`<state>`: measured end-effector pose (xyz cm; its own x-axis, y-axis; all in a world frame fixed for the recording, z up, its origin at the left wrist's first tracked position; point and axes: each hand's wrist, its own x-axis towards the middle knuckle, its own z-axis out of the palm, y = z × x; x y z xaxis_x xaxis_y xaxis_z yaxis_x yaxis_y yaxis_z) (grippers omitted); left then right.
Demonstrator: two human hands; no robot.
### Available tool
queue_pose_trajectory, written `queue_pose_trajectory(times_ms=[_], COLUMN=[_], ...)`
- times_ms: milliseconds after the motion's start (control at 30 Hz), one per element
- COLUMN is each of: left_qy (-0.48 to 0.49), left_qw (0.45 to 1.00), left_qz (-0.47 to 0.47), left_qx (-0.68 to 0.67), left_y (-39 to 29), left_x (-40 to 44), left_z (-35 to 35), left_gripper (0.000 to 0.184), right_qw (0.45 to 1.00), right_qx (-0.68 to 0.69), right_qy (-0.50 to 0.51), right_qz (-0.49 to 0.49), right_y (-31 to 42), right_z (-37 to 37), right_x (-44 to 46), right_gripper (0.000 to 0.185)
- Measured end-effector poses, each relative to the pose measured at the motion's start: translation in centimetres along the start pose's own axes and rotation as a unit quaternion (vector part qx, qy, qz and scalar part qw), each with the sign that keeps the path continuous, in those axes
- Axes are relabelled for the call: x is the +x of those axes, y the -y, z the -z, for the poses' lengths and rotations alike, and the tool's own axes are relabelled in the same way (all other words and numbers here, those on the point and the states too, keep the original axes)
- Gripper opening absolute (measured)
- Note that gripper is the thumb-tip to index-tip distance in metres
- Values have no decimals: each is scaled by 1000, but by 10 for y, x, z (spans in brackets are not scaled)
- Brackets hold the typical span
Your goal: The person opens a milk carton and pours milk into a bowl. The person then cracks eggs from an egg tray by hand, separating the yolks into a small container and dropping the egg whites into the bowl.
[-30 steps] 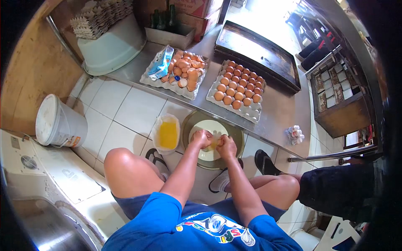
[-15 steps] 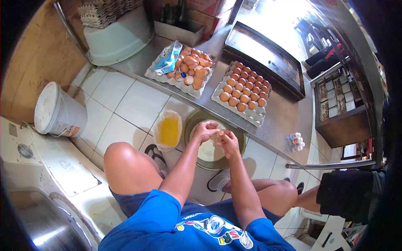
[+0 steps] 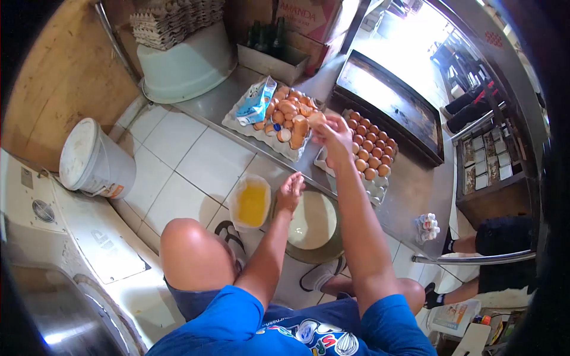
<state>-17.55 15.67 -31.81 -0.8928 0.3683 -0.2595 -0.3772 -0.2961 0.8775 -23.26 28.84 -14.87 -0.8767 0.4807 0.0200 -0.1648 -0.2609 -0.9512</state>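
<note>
My right hand (image 3: 334, 141) reaches over the counter, its fingers closed around a pale brown eggshell (image 3: 318, 118) beside a carton tray (image 3: 236, 121) of cracked shells (image 3: 287, 108). My left hand (image 3: 290, 191) hovers over the left rim of a wide bowl (image 3: 313, 222) of pale liquid on the floor. Its fingers look loosely bent and apart, with nothing visible in them. Left of the bowl stands a clear plastic container (image 3: 252, 203) of yellow liquid. Partly behind my right hand, another tray (image 3: 379, 191) holds several whole brown eggs (image 3: 375, 152).
A blue-and-white carton pack (image 3: 256, 102) lies on the shell tray. Behind are a dark baking pan (image 3: 389, 101), an upturned tub (image 3: 187, 65) and a box of green bottles (image 3: 270, 59). A white bucket (image 3: 98, 160) stands at left. Another person's leg (image 3: 460, 292) shows at right.
My hands have parted. The right one has moved up and away to the shell tray with an eggshell; the left stays low by the bowl. The view has shifted slightly.
</note>
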Motion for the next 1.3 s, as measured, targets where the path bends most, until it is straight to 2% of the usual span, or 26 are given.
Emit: queue_pose_trajectory(times_ms=[67,133,200,300,367,433,467,533,600,633,700,767,800,867,900,1033,1067,1167,1233,1300], left_qy=[-1,-20,-39,-85,-152,-195,-186,-180,-156,-140,-107,-112,-112,-114,-115,-120,-117,-123,-125,-118], left_qw=[1000,1000,998,995,986,972,975,971,978,983,990,993,993,983,983,967,968,973,975,979], left_qz=[9,18,32,12,-18,-86,-76,-104,-97,-93,-84,-38,-40,-137,-139,-190,-188,-160,-148,-135], left_qx=[11,-7,-28,-53,-63,-96,-96,-114,-97,-75,-26,10,13,38,39,123,122,111,106,92], left_y=[5,7,9,1,-30,-51,-60,-75,-63,-57,-42,-27,-12,13,19,35,33,21,18,16], left_x=[1,2,4,18,23,32,35,42,42,39,32,22,19,20,21,28,29,26,22,18], left_z=[2,3,4,15,20,21,22,16,3,0,0,-9,-11,-11,-6,2,2,4,0,-2], left_gripper=[43,43,44,49,54,56,56,55,54,53,51,45,45,43,43,41,41,40,39,38], right_qw=[999,981,937,950,939,937,933,840,804,804,820,662,664,620,622,714,712,852,871,857], right_qx=[-23,-169,-315,-285,-308,-272,-278,-445,-509,-508,-534,-720,-718,-775,-773,-674,-676,-442,-366,-375], right_qy=[20,-16,-53,-94,-130,-210,-222,-277,-270,-271,-58,-104,-105,-82,-81,-122,-125,-228,-296,-336], right_qz=[28,90,145,90,85,56,54,141,147,149,196,180,180,92,93,144,142,162,139,109], right_y=[6,-5,-14,-18,-16,-12,-13,-23,-21,-24,-32,-39,-41,-42,-41,-28,-30,-59,-67,-72], right_z=[-18,-22,-23,19,59,90,114,163,173,172,149,113,108,100,97,103,106,126,126,112], right_x=[18,32,41,15,-8,-27,-30,-26,-30,-29,-33,-40,-43,-49,-51,-60,-64,-86,-112,-140], right_gripper=[34,34,35,26,18,13,13,11,14,14,14,22,22,27,27,31,31,37,38,36])
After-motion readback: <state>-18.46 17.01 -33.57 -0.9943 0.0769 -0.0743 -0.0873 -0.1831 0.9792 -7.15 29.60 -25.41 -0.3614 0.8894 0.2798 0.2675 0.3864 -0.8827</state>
